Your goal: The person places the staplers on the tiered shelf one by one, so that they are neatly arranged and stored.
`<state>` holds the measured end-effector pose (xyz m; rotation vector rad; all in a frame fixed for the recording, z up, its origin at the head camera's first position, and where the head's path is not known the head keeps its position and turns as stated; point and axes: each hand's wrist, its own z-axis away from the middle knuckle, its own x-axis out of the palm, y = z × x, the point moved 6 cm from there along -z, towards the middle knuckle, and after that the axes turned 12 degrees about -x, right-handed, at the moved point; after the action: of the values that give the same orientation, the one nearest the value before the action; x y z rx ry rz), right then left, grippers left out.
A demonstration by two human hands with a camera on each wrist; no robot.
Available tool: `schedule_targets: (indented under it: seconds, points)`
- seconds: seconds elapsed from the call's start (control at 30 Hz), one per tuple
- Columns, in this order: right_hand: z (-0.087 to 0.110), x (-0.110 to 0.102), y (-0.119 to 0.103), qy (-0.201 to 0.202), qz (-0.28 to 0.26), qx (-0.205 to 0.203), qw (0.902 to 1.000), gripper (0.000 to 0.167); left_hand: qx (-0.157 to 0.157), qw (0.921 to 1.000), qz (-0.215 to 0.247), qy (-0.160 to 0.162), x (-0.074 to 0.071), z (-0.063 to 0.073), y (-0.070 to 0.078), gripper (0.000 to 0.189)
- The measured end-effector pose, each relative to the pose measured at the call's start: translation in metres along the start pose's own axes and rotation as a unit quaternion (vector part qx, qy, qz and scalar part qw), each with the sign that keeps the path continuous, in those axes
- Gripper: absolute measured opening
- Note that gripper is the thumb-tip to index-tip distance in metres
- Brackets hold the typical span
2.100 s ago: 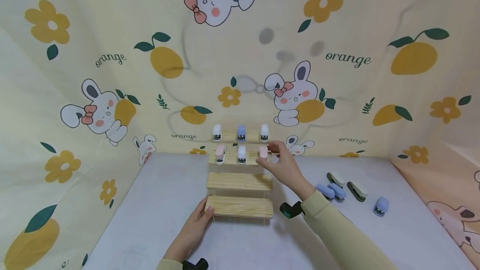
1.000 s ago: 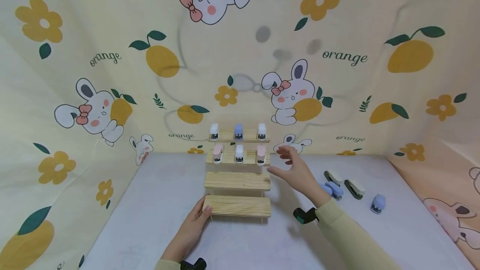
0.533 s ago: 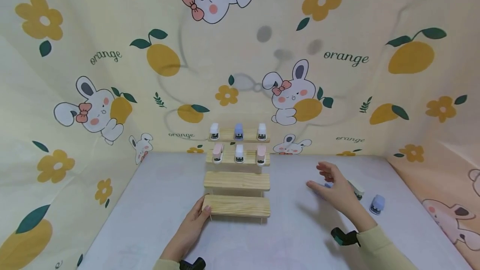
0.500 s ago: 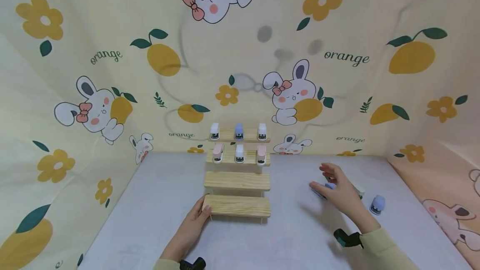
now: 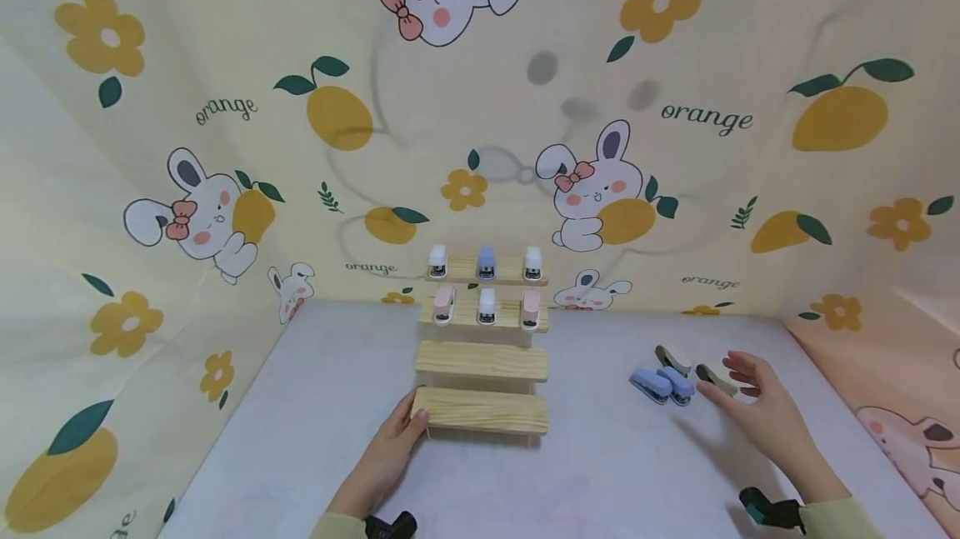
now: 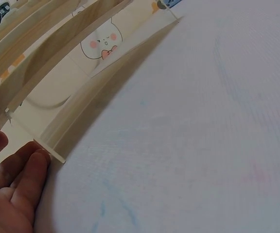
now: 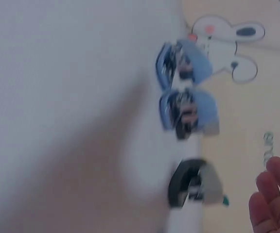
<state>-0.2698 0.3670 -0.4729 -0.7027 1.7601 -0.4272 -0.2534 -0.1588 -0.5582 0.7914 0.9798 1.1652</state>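
My left hand (image 5: 386, 456) grips the left end of the lowest step of a tiered wooden stand (image 5: 480, 411), its thumb on the edge. In the left wrist view, fingertips (image 6: 33, 162) rest by the stand's thin leg. My right hand (image 5: 776, 422) holds nothing; thumb and fingers are spread above loose staplers at the right. Nearest to it is a cream-and-dark-green stapler (image 5: 712, 376), partly covered by the hand. Just left lie two blue staplers (image 5: 651, 385), side by side, with another cream-and-green stapler (image 5: 673, 357) behind them.
On the stand's top step are a white, a blue (image 5: 486, 262) and a white stapler. The step below bears a pink (image 5: 443, 304), a white (image 5: 487, 306) and another pink stapler (image 5: 530, 309). A patterned cloth (image 5: 465, 106) walls in the table's back and sides.
My right hand has let go of the right-hand pink stapler on the second step and moved right and nearer to the loose staplers, covering the far-right blue one. The left hand stays put.
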Motion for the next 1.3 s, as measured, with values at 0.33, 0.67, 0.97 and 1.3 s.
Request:
schedule_targets:
  seconds: [0.33, 0.67, 0.97, 1.3]
  points:
    - [0.017, -0.016, 0.035, -0.002, -0.006, 0.088, 0.9961, 0.097, 0.011, 0.9999, -0.006, 0.004, -0.001, -0.003, -0.003, 0.076]
    - [0.028, -0.018, 0.066, 0.001, -0.053, 0.175, 0.9831, 0.102, 0.023, 0.9995, -0.018, 0.007, -0.008, 0.002, 0.001, 0.075]
    - [0.032, -0.011, 0.091, -0.04, -0.099, 0.253, 0.9617, 0.115, 0.011, 0.9998, -0.015, 0.005, -0.006, 0.002, 0.002, 0.074]
    - [0.037, 0.001, 0.116, -0.075, -0.125, 0.288, 0.9463, 0.117, 0.014, 0.9999, -0.006, -0.002, -0.004, -0.001, 0.0, 0.075]
